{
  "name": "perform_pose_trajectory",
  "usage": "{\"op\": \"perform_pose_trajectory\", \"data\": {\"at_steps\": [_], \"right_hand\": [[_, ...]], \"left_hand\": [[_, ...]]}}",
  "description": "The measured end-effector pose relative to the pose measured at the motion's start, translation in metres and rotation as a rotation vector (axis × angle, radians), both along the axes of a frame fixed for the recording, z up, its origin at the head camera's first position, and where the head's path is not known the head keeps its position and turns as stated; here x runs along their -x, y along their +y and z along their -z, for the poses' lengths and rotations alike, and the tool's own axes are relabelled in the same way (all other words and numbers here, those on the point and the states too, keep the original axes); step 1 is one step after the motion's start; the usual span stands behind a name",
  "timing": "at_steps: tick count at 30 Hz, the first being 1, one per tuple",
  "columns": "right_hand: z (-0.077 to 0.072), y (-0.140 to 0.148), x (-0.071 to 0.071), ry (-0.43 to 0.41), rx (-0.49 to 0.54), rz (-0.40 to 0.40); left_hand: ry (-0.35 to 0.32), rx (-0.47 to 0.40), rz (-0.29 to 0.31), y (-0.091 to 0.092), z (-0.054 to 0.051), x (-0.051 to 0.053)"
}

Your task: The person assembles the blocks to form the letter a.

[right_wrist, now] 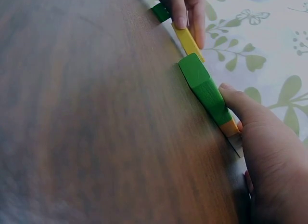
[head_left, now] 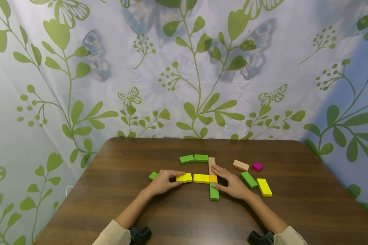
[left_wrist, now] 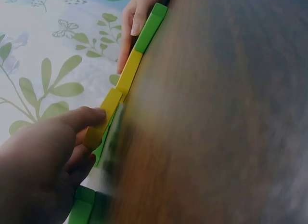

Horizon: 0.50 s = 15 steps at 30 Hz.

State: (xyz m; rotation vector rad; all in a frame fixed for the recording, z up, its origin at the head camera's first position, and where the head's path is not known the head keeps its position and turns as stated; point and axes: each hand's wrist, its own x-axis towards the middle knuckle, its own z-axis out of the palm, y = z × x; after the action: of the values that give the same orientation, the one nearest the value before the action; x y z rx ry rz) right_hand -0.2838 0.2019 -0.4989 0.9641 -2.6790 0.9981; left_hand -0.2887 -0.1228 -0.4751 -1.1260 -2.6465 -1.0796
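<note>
Between thumb and fingers, my left hand [head_left: 161, 183] pinches a yellow block [head_left: 184, 177], which looks raised off the table in the left wrist view. To its right lies a second yellow block [head_left: 201, 178], its end at a small orange block [head_left: 213, 178]. That orange piece sits in a column between a tan block [head_left: 212, 163] and a green block [head_left: 214, 194]. My right hand [head_left: 235, 186] rests along the column's right side, its fingers on the tan block and its thumb at the green one. Two green blocks [head_left: 201, 158] extend left from the column's far end.
Another green block [head_left: 152, 175] is partly hidden behind my left hand. Right of the column lie loose tan [head_left: 240, 165], magenta [head_left: 258, 166], green [head_left: 249, 179] and yellow [head_left: 264, 187] blocks. The brown table [head_left: 184, 217] ends at a leaf-patterned cloth [head_left: 184, 95].
</note>
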Motion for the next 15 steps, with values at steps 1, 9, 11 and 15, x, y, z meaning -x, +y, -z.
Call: {"op": "perform_pose_trajectory", "data": {"at_steps": [1,9,11,15], "right_hand": [[-0.0003,-0.0001,-0.0002,-0.004,0.002,0.0],[-0.0002,-0.0001,0.0006,-0.002,-0.014,-0.001],[0.0001,-0.0002,0.0008,-0.001,-0.015,-0.001],[0.0003,-0.0003,0.0005,-0.006,-0.011,0.001]], "left_hand": [[0.005,0.011,-0.002,0.0007,0.0,-0.0005],[0.04,0.084,-0.002,0.003,0.0025,-0.0002],[0.049,0.094,-0.001,0.0034,0.0037,0.0],[0.053,0.104,-0.001,0.0038,0.0047,-0.0009]]}}
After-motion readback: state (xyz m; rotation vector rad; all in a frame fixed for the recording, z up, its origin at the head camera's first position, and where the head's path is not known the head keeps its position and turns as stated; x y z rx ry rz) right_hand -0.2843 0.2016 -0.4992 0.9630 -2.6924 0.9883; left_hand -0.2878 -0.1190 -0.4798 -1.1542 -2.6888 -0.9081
